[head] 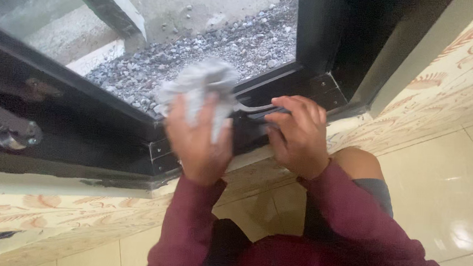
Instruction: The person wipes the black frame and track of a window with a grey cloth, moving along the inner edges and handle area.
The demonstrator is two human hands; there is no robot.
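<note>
Head view looks down at two hands against a black window frame (110,141); the left hand (200,142) is clenched around one crumpled grey cloth (201,84), pressing it to the glass pane (171,30) just above the frame's lower rail, seemingly to wipe; the right hand (296,134) grips one metal window handle (254,108), apparently steadying the sash; outside lies gravel (242,40); one round knob (17,134) shows at left; cream floor tiles (440,200) below.

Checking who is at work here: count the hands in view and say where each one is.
2. The left hand presses a crumpled grey cloth against the black window frame. The right hand grips the window handle on the frame's lower bar. No other person's hands show.
</note>
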